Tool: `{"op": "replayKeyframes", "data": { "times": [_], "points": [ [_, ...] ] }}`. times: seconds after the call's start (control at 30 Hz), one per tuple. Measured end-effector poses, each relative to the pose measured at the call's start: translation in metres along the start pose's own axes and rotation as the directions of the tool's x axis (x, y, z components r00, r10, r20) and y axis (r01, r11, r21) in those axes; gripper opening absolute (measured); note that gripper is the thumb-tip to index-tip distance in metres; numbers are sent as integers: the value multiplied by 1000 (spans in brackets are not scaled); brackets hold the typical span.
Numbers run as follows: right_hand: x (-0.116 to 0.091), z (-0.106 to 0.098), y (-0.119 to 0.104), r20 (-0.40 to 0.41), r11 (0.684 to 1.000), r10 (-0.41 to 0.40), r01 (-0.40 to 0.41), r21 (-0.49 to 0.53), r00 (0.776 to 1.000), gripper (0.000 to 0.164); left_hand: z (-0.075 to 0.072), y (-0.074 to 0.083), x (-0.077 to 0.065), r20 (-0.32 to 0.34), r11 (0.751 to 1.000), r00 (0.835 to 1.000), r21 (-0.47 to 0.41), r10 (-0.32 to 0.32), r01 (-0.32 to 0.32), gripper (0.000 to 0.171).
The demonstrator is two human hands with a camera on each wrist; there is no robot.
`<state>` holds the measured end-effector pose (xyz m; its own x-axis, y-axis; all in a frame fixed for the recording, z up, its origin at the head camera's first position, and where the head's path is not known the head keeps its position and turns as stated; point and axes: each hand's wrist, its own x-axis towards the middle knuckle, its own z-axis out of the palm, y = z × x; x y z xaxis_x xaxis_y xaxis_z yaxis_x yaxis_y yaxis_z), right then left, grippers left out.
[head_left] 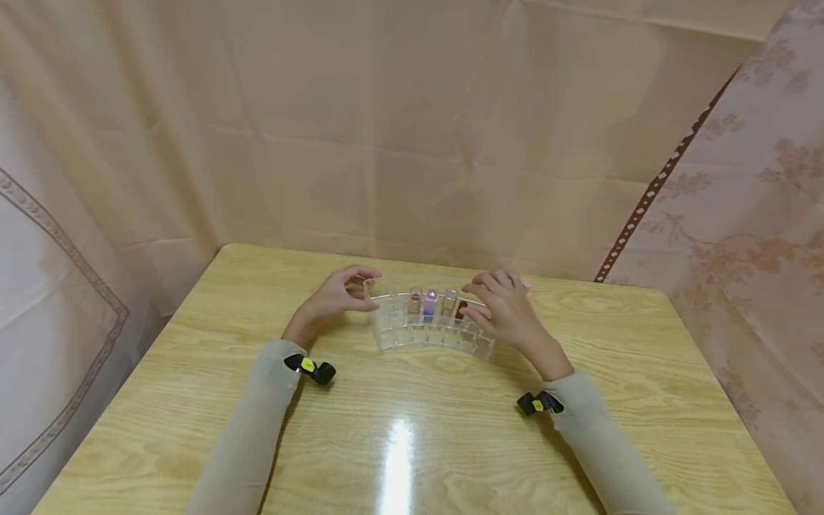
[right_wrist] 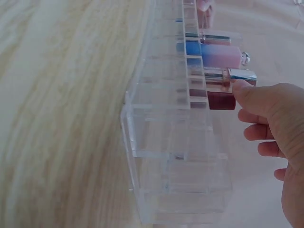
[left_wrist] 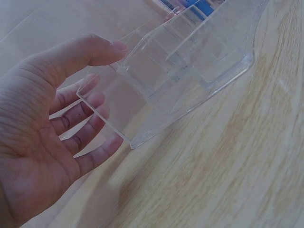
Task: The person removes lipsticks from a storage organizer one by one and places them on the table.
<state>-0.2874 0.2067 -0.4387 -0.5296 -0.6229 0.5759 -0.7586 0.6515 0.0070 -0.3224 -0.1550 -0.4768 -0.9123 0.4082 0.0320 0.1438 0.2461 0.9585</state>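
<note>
A clear, curved acrylic lipstick holder (head_left: 428, 335) stands on the table, divided into many small compartments. My left hand (left_wrist: 45, 118) grips its left end, the thumb in front and the fingers behind the end panel. Over the right part is my right hand (head_left: 508, 311), fingers loosely bent. Its thumb tip is right at the top of a dark red lipstick (right_wrist: 221, 100) in the back row. Beside that one stand a silver-capped tube (right_wrist: 242, 76), a pink-and-blue tube (right_wrist: 221, 55) and a clear-capped pinkish tube (head_left: 415, 300). The front compartments hold nothing.
The wooden table (head_left: 399, 400) carries a bright glare streak in front of the holder. A beige curtain (head_left: 412, 143) hangs behind the table's far edge. A patterned cloth (head_left: 740, 200) hangs on the right.
</note>
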Motion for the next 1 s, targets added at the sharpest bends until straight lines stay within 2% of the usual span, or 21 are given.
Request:
{"op": "replayKeyframes", "data": {
  "times": [0.43, 0.67, 1.0],
  "points": [
    [-5, 0, 3, -22, 999, -49, 49, 11, 999, 27, 6, 8, -3, -8, 1000, 1000, 14, 0, 1, 64],
    [-4, 0, 2, -9, 999, -43, 43, 11, 999, 25, 7, 9, -5, -12, 1000, 1000, 25, -15, 15, 63],
    [-3, 1, 1, 22, 999, -35, 35, 0, 999, 23, 6, 9, -3, -25, 1000, 999, -4, -23, 22, 64]
  ]
}}
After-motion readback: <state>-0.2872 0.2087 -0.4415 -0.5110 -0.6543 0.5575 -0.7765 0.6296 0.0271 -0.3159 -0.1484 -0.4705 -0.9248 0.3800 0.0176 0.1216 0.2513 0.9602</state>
